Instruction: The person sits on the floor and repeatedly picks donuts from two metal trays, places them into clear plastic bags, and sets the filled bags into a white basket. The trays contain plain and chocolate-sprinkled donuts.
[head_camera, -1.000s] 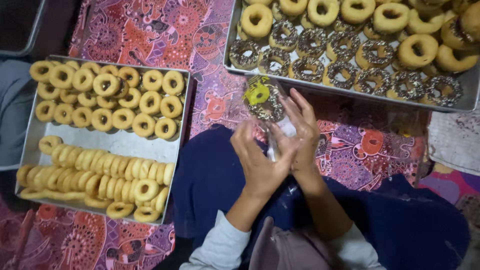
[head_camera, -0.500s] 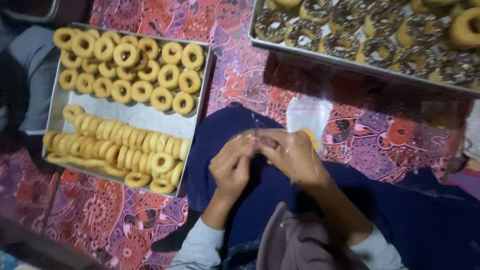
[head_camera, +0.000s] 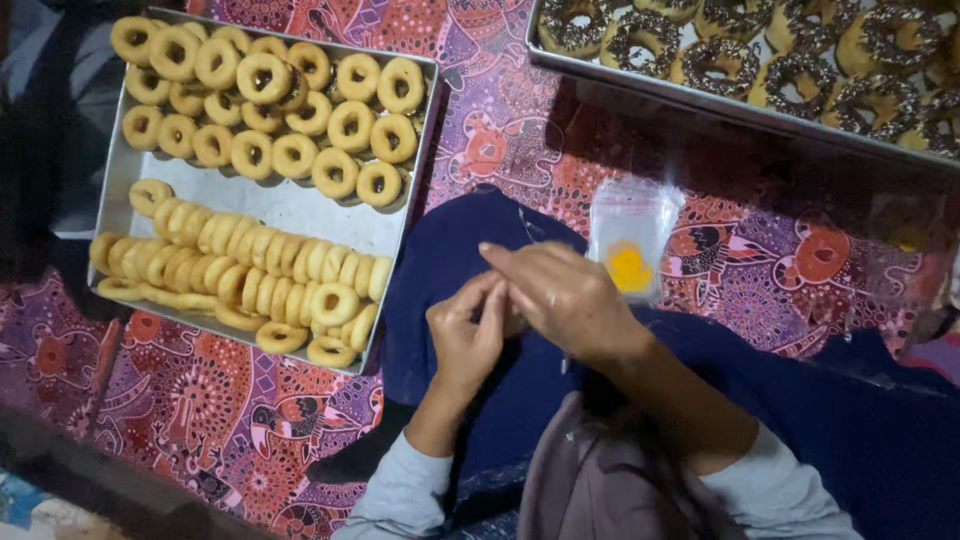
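Our left hand (head_camera: 468, 338) and right hand (head_camera: 565, 298) meet over our lap, fingertips pinched together on something too small to tell. A clear plastic bag (head_camera: 630, 235) lies just beyond; the plain-doughnut tray (head_camera: 285, 200) edges our left, the chocolate-doughnut tray (head_camera: 740, 105) ahead.

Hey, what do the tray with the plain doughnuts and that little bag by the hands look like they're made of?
The tray looks like thin metal, probably aluminium or steel: grey, dull sheen, folded rim. The small bag looks like clear thin plastic film: see-through and glossy, with something yellow showing inside. It lies just beyond the right hand, near the left hand.
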